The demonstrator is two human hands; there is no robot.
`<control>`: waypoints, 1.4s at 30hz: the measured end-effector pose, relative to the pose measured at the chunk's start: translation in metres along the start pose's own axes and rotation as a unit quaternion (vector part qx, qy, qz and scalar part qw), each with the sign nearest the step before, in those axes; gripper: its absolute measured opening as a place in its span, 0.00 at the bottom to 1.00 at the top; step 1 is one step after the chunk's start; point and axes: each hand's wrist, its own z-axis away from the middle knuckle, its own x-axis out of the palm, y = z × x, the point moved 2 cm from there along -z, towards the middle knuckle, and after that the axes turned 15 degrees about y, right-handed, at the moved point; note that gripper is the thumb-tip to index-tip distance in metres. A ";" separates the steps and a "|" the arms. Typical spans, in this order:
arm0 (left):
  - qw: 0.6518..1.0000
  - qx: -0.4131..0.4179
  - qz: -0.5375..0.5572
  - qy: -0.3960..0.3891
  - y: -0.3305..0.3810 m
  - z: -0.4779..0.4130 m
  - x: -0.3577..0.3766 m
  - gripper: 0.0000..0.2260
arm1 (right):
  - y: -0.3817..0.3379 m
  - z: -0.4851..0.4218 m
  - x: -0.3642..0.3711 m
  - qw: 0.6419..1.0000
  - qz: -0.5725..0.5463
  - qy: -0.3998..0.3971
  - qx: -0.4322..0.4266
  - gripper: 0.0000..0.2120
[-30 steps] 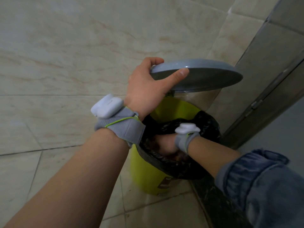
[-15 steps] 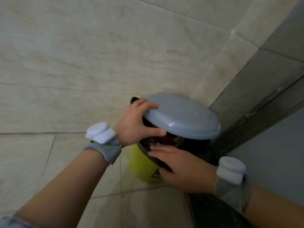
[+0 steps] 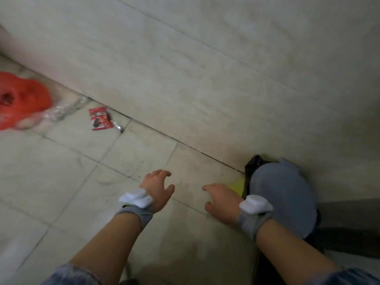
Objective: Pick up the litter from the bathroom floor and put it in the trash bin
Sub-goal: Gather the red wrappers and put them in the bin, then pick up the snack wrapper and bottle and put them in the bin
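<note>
Pale tiled floor (image 3: 61, 182) meets matching wall (image 3: 205, 68); my left hand (image 3: 157, 189) and right hand (image 3: 223, 204) hover, fingers loose and empty. The lidded trash bin (image 3: 281, 200) stands by my right wrist; a red wrapper (image 3: 100, 118) and red bag (image 3: 20, 97) lie along the wall.

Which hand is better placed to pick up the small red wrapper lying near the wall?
Probably the left hand: it is empty and on the side of the red wrapper. The right hand, also empty, is farther away, beside the closed trash bin.
</note>
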 end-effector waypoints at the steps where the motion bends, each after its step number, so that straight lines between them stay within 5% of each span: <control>1: 1.000 -0.016 -0.006 0.002 -0.015 0.002 -0.020 0.21 | -0.023 -0.011 -0.007 1.000 0.007 -0.009 -0.012 0.26; 10: 0.986 -0.146 -0.077 0.021 -0.167 -0.023 -0.159 0.23 | -0.203 -0.135 -0.030 0.992 0.046 -0.075 -0.087 0.27; 17: 0.974 -0.200 -0.103 0.022 -0.253 -0.108 -0.227 0.25 | -0.290 -0.263 -0.034 0.989 0.077 -0.038 -0.121 0.28; 24: 0.972 -0.212 -0.092 0.034 -0.323 -0.245 -0.216 0.24 | -0.333 -0.418 0.018 0.990 0.047 -0.044 -0.122 0.24; 28: 0.970 -0.219 -0.094 0.041 -0.381 -0.331 -0.190 0.26 | -0.342 -0.522 0.072 0.997 -0.005 -0.027 -0.074 0.13; 31: 0.967 -0.218 -0.112 0.062 -0.420 -0.378 -0.166 0.27 | -0.338 -0.582 0.121 0.999 -0.029 0.012 -0.007 0.25; 36: 0.960 -0.191 -0.194 0.069 -0.481 -0.446 -0.132 0.34 | -0.332 -0.642 0.204 0.993 -0.010 0.088 0.082 0.61; 42: 0.954 -0.201 -0.216 0.042 -0.496 -0.479 -0.119 0.33 | -0.329 -0.642 0.235 0.966 -0.160 0.114 0.171 0.60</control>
